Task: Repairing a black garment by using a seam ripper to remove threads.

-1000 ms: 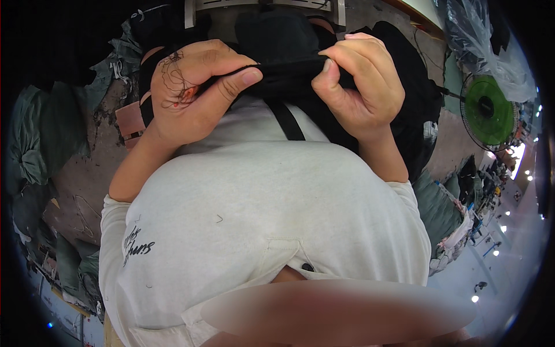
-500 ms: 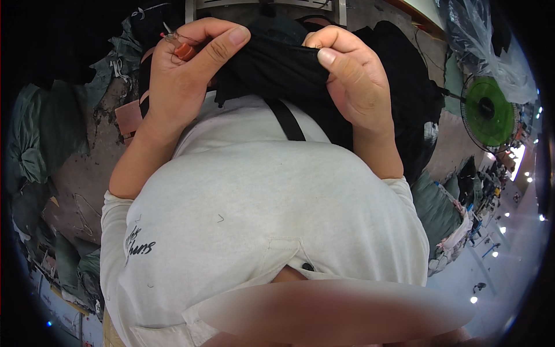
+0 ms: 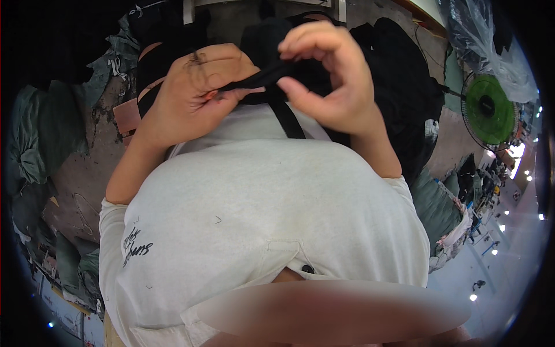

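My left hand [image 3: 202, 95] is closed, pinching a folded strip of black fabric [image 3: 263, 78] between thumb and fingers. A seam ripper [image 3: 212, 94] lies in the same hand. Only a bit of its orange handle shows; the rest is hidden by the palm and fingers. A dark loose thread hangs over the back of that hand. My right hand [image 3: 332, 75] is beside the fabric's right end, thumb and fingers spread apart around it. Its fingertips are slightly blurred and are at or against the cloth. More black cloth [image 3: 399, 98] lies over my lap.
A green fan [image 3: 490, 110] stands at the right, below a clear plastic bag [image 3: 485, 52]. Bundles of dark green cloth [image 3: 43, 133] lie on the floor at the left, with more green cloth [image 3: 436, 205] at the right. A pale metal frame [image 3: 189, 11] is at the far edge.
My left hand has turned and come down to the right, bunching the stretched fabric. The seam ripper's tip has gone from view. My right hand has moved left and its pinch has opened.
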`<state>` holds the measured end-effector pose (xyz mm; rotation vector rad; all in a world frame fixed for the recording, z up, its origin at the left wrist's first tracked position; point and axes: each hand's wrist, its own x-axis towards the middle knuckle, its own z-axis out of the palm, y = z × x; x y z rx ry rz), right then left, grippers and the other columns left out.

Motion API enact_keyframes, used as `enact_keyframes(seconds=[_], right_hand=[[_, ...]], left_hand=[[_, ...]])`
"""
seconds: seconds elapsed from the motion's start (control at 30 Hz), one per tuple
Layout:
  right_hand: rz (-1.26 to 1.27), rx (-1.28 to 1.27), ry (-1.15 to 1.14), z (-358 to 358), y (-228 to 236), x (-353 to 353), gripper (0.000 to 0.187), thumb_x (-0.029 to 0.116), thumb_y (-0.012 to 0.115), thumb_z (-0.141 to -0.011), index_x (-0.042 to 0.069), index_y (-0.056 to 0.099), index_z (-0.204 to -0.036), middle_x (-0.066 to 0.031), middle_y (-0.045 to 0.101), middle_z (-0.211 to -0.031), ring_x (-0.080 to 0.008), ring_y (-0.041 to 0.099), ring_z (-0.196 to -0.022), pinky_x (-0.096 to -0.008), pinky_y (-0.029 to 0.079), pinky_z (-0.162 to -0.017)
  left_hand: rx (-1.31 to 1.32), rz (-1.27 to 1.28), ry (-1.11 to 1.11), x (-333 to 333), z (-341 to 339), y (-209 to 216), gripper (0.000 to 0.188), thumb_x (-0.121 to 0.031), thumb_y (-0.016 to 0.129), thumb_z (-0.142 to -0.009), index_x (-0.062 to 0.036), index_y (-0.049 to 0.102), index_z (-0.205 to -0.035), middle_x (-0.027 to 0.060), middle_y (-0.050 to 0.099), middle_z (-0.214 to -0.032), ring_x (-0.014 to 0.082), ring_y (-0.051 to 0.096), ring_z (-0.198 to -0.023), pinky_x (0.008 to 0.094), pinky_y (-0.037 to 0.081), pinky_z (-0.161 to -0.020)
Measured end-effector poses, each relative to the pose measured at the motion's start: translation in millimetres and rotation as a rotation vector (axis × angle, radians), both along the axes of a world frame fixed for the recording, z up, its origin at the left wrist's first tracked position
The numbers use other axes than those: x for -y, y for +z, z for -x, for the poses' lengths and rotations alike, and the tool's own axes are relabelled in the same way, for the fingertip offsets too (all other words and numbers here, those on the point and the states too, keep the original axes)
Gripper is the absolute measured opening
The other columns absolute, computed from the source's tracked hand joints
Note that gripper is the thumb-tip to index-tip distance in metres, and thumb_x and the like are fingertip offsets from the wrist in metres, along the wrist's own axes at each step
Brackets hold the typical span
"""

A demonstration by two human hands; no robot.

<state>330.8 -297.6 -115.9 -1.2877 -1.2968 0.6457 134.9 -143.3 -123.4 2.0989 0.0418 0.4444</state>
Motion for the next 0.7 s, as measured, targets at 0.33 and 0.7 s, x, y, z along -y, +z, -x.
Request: enact_keyframes(seconds=[0.33, 0.7], right_hand=[[0.709, 0.059, 0.179, -52, -25, -27, 0.044, 0.038, 0.062, -0.103, 0.002, 0.069, -0.127, -0.0052, 0.072, -0.108, -0.0118, 0.065, -0.093, -0.0244, 0.053, -0.080], [0.436, 0.259, 0.541, -40, -62, -62, 0.033, 0.031, 0.069, -0.098, 0.004, 0.071, -0.117, -0.0065, 0.067, -0.123, -0.0205, 0.061, -0.116, -0.0341, 0.047, -0.103]], left_hand=[[-0.024, 0.299, -0.190, 11, 27, -8, 0.016, 0.005, 0.070, -0.081, 0.0036, 0.074, -0.096, 0.0209, 0.073, -0.111, 0.0271, 0.074, -0.097, 0.0300, 0.058, -0.081], [-0.044, 0.308, -0.149, 7, 32, -6, 0.023, -0.004, 0.078, -0.081, 0.0038, 0.076, -0.103, 0.0188, 0.073, -0.117, 0.0292, 0.073, -0.104, 0.0336, 0.059, -0.087]])
